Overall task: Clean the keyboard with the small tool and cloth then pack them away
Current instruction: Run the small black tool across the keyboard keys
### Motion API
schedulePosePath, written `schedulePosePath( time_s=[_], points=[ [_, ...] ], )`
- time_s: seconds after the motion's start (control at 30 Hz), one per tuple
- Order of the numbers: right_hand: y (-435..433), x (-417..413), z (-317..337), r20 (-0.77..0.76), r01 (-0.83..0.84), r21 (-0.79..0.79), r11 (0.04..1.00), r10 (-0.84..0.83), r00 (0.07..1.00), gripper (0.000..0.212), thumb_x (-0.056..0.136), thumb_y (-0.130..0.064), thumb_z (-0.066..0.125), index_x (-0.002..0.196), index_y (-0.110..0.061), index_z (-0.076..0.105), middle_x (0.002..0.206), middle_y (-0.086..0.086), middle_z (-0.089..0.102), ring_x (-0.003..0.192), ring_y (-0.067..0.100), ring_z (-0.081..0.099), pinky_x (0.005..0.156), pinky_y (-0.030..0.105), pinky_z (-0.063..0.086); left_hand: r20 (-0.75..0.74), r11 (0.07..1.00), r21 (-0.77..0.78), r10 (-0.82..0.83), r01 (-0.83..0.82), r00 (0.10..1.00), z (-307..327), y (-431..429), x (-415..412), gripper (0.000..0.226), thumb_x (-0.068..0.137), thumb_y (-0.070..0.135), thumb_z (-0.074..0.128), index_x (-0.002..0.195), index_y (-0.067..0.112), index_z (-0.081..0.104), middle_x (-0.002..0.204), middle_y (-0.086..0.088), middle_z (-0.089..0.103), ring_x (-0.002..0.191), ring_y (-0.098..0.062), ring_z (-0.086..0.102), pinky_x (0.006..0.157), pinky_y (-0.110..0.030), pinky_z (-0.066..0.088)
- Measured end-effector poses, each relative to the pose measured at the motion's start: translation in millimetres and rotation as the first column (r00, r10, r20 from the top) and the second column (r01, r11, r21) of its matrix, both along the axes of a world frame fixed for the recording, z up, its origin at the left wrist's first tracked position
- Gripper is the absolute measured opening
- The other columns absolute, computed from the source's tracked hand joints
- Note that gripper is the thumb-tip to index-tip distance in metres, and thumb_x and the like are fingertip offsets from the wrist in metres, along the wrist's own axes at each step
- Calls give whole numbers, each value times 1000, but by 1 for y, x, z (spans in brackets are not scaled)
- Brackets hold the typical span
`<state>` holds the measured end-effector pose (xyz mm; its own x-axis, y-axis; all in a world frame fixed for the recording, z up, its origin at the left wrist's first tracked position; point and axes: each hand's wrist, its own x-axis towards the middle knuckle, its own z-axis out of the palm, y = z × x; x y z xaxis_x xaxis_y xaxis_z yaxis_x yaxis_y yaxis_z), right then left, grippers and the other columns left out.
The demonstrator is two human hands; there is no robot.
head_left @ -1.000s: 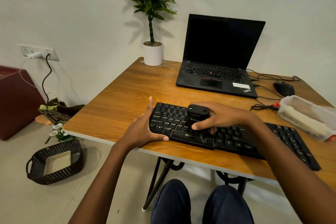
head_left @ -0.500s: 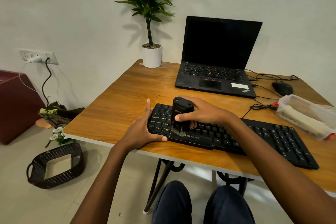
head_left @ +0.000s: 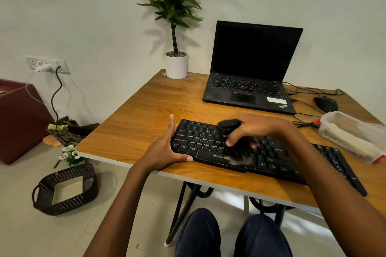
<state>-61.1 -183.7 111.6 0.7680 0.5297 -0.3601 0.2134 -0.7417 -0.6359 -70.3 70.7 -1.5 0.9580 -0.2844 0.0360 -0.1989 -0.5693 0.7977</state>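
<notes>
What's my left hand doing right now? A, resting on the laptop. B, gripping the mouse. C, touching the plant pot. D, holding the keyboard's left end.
D: the left hand holds the keyboard at its left end; the right hand grips the small brush over the keys.

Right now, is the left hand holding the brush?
No, the right hand grips the brush on the keyboard, while the left hand holds the keyboard's left end.
</notes>
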Motion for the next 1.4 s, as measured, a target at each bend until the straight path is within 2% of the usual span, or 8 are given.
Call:
schedulePosePath(
  time_s=[0.1,0.3,0.53,0.67,0.8,0.93,1.23,1.4],
  points=[
    [-5,-2,4,-2,-28,-86,996,28,1000,18,82,-17,67,94,-9,56,81,15,64,52,21,54,42,24,41,-5,1000,1,0,0,1000,0,-1,0,138,60,40,84,144,32,-24,156,5,21,139,-16,29,111,-31,26],
    [18,-11,-24,2,98,383,918,-107,994,20,85,-14,64,99,-18,51,90,7,65,67,21,59,53,24,48,-22,1000,-15,-3,3,1000,1,-1,1,137,59,41,83,145,32,-23,156,5,21,139,-14,29,109,-28,26],
    [-37,-29,-7,51,228,236,945,-247,968,20,81,-14,67,98,-14,56,81,4,67,59,16,60,47,21,46,17,1000,-12,-11,12,1000,4,-1,-2,135,60,41,86,147,30,-18,153,10,22,134,-6,29,102,-20,25],
    [-70,-48,-20,-119,470,765,440,-621,774,31,74,-27,66,100,-13,57,83,5,68,57,12,60,42,17,46,125,992,-85,105,-94,987,8,-5,-12,119,61,66,74,150,35,1,151,16,16,137,-6,20,111,-34,25],
    [-85,-54,-35,-309,551,825,127,-714,628,13,86,-22,59,93,-12,54,79,8,64,43,10,48,36,17,38,564,960,-71,263,-271,783,-6,-37,-39,50,83,53,48,129,33,51,134,16,44,124,-6,39,100,-48,41],
    [-64,-54,-37,-386,601,771,212,-594,705,32,73,-23,67,99,-12,52,77,10,69,54,16,54,41,20,47,757,987,29,83,-160,648,-24,-91,-68,32,83,36,52,107,20,67,114,3,61,109,-7,46,94,-27,34],
    [-28,-42,-38,207,507,521,687,-677,706,48,72,-29,76,108,-15,49,88,3,64,55,17,65,47,23,53,786,978,147,-24,-150,618,-40,-104,-66,28,84,33,55,106,22,67,106,7,62,102,-8,51,91,-23,32],
    [-23,-42,-32,200,414,458,787,-545,814,48,66,-29,78,102,-18,48,82,5,64,52,17,65,46,26,54,790,980,117,7,-162,613,-39,-106,-66,26,84,30,55,105,22,69,104,7,63,100,-7,50,91,-22,31]
  ],
)
